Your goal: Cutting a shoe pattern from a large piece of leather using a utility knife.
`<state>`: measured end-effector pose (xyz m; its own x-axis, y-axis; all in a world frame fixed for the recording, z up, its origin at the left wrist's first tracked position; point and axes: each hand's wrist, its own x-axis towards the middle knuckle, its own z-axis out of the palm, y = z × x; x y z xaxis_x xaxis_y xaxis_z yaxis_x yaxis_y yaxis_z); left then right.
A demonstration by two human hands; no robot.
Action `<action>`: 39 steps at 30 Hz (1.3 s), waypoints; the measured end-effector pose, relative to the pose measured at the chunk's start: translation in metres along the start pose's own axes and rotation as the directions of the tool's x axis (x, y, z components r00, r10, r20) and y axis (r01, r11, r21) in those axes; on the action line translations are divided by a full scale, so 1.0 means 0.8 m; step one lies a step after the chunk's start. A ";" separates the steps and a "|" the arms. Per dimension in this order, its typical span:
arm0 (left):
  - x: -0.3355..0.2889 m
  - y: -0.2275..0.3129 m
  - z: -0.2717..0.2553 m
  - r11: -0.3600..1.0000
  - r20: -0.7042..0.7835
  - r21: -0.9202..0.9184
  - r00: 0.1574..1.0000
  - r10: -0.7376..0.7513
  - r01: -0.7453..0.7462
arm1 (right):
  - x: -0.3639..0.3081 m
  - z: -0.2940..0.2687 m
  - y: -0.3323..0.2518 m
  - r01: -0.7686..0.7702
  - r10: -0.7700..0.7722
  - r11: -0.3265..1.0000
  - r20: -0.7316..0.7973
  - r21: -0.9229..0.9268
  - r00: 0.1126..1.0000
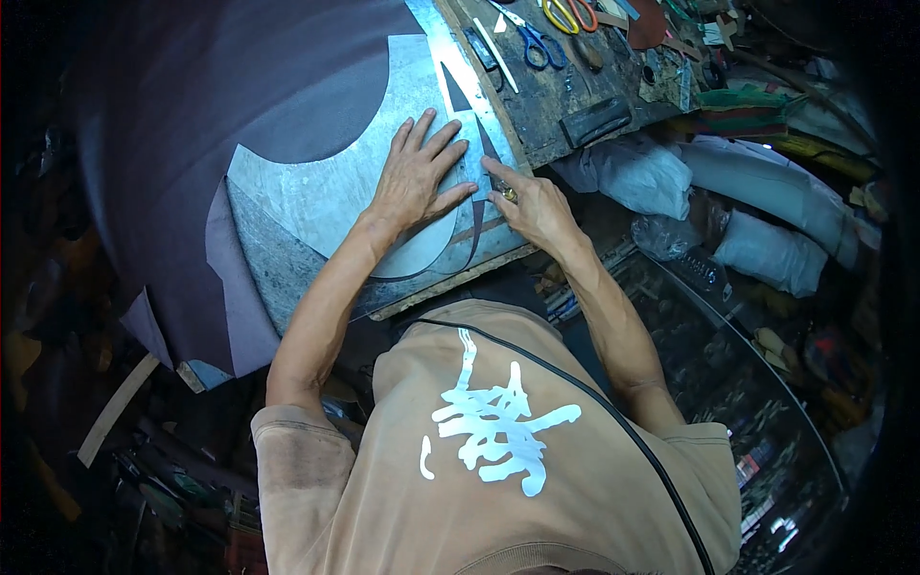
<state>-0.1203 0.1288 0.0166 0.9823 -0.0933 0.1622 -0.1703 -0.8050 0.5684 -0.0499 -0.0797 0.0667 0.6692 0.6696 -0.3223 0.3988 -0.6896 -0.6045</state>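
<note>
A pale grey curved pattern sheet (316, 187) lies on dark purplish-brown leather (192, 115), which spreads over the table at the left. My left hand (417, 172) rests flat on the sheet with its fingers spread, and its thumb points right. Beside it, my right hand (532, 206) is closed with the index finger stretched forward at the sheet's right edge. What its curled fingers hold is hidden; a small gold-coloured piece shows at them. A narrow dark leather sliver (476, 235) runs along the sheet near both hands.
On the wooden bench (537, 105) at the far right lie blue-handled scissors (541, 48), yellow-handled scissors (561, 17) and a dark rectangular block (594, 122). Filled plastic bags (771, 251) crowd the right side. A black cable (575, 379) crosses my shirt.
</note>
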 end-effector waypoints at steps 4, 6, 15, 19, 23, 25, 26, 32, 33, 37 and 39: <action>-0.003 0.004 -0.007 0.997 0.041 0.068 0.999 -0.027 0.025 | 0.018 -0.049 -0.019 -0.261 0.181 0.923 0.279 0.283 0.943; 0.002 0.009 -0.011 0.993 0.052 0.108 0.998 -0.041 0.036 | 0.037 -0.075 -0.015 -0.241 0.186 0.943 0.234 0.231 0.954; 0.025 0.033 -0.029 0.975 0.277 0.214 0.953 -0.121 0.061 | 0.145 -0.097 0.014 0.498 -0.424 0.838 0.305 -0.225 0.852; 0.029 0.038 -0.035 0.970 0.285 0.224 0.945 -0.159 0.096 | 0.159 -0.094 0.015 0.559 -0.496 0.808 0.296 -0.186 0.816; 0.030 0.039 -0.033 0.967 0.286 0.231 0.943 -0.171 0.105 | 0.165 -0.089 0.022 0.591 -0.528 0.791 0.311 -0.159 0.790; 0.031 0.038 -0.032 0.968 0.284 0.226 0.944 -0.169 0.106 | 0.168 -0.089 0.026 0.603 -0.541 0.781 0.310 -0.159 0.782; 0.030 0.036 -0.030 0.970 0.276 0.215 0.946 -0.168 0.110 | 0.168 -0.089 0.026 0.603 -0.541 0.782 0.311 -0.156 0.781; 0.030 0.038 -0.029 0.969 0.272 0.222 0.947 -0.173 0.114 | 0.166 -0.088 0.030 0.606 -0.551 0.784 0.301 -0.135 0.779; 0.030 0.038 -0.029 0.968 0.268 0.227 0.948 -0.171 0.110 | 0.166 -0.088 0.029 0.606 -0.551 0.783 0.297 -0.138 0.780; 0.031 0.037 -0.029 0.967 0.277 0.226 0.944 -0.180 0.118 | 0.164 -0.084 0.030 0.606 -0.553 0.781 0.283 -0.153 0.784; 0.033 0.038 -0.030 0.967 0.277 0.227 0.944 -0.181 0.119 | 0.163 -0.082 0.030 0.598 -0.546 0.784 0.275 -0.165 0.791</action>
<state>-0.1016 0.1161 0.0573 0.9793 -0.1048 -0.1731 -0.0305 -0.9222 0.3856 0.0877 -0.0273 0.0578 0.1395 0.9823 -0.1249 0.8163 -0.1855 -0.5470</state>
